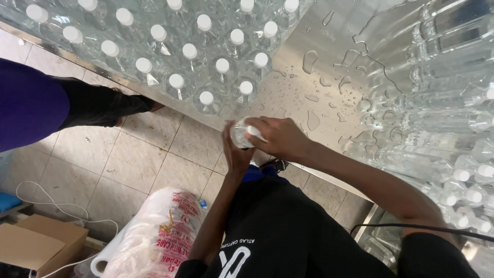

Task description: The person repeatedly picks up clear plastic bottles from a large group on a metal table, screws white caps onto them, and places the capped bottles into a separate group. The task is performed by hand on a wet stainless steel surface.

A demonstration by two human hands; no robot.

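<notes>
both hands, left hand (235, 154) and right hand (280, 136), mostly hide the bottle (241, 135).

Head camera looks steeply down — close (single view) — over the table (296, 62).

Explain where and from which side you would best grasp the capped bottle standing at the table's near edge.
Grip the bottle around its neck, just under the white cap, coming from above on the floor side. It stands upright at the table edge, other bottles crowding behind; only the top and that side look free.
</notes>
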